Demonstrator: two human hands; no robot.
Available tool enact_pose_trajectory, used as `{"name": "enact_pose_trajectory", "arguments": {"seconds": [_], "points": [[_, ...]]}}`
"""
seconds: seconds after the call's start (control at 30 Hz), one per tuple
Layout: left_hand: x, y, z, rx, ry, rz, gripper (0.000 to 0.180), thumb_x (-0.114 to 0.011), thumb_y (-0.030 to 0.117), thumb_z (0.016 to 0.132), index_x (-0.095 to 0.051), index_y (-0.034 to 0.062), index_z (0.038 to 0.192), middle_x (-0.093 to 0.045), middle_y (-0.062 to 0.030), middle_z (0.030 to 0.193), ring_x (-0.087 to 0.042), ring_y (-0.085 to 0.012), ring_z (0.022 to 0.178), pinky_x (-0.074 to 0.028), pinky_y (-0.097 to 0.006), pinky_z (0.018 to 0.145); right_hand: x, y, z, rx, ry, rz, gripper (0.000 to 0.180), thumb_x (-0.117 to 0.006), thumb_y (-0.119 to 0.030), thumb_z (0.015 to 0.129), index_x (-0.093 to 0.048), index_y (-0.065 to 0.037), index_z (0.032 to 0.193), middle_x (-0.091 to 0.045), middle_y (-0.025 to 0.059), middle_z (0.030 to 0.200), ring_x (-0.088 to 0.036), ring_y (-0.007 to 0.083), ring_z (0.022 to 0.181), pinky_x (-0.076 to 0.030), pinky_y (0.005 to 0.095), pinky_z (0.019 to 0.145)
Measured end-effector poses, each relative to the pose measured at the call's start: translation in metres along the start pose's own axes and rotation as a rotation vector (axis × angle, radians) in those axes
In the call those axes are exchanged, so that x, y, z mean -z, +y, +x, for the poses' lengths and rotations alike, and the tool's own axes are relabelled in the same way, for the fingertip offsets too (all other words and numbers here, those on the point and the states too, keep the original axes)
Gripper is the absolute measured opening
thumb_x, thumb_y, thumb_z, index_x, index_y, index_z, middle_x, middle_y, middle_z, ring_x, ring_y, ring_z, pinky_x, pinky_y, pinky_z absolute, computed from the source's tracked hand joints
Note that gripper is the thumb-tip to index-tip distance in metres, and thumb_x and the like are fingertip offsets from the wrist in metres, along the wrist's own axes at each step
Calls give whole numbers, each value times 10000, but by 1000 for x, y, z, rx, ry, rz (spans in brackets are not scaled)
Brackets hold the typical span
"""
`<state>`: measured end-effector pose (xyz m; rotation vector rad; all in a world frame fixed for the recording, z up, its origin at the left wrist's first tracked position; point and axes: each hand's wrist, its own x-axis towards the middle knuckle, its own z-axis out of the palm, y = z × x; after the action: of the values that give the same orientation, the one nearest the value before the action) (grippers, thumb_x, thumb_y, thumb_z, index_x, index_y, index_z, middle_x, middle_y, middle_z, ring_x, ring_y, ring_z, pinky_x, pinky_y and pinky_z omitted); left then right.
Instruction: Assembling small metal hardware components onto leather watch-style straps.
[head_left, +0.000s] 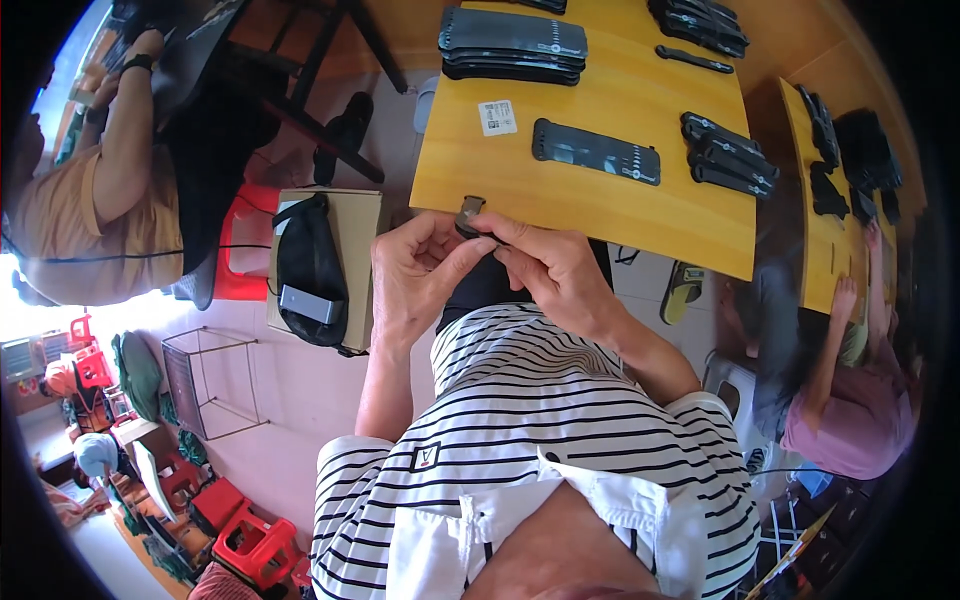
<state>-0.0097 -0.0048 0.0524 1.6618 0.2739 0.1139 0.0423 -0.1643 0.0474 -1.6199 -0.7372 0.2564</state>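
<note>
My left hand (415, 275) and my right hand (550, 265) meet just below the near edge of a yellow wooden table (600, 205). Together they pinch a small dark metal clip-like part (469, 216) between thumbs and fingertips. The part pokes up above my fingers, at the table's edge. On the table beyond lies a long flat black plastic piece (596, 151) and a small white label card (497, 117). My striped shirt fills the lower middle of the view.
Stacks of black flat pieces (512, 45) lie at the table's far side, with more black parts (728, 155) at right. A cardboard box (355, 225) with a black pouch (310, 270) stands at left. People sit at left and right. Red stools (250, 545) stand lower left.
</note>
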Motion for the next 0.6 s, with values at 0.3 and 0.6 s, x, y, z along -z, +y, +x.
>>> {"name": "enact_pose_trajectory", "arguments": {"seconds": [0.3, 0.6], "points": [[-3, 2, -1, -9, -62, 254, 210, -639, 144, 828, -566, -45, 773, -564, -70, 594, -511, -83, 531, -424, -219, 500, 9, 11, -5, -199, -98, 158, 312, -491, 17, 875, -556, -25, 1177, -486, -8, 664, -407, 61, 531, -359, 183, 488], [-8, -5, 6, -254, -110, 433, 203, -606, 100, 825, -535, -27, 682, -514, -115, 560, -489, -229, 460, -377, -300, 450, 21, 21, -5, -328, -156, 445, 319, -488, -15, 887, -543, -22, 1201, -435, -28, 605, -364, 37, 488, -293, 167, 437]]}}
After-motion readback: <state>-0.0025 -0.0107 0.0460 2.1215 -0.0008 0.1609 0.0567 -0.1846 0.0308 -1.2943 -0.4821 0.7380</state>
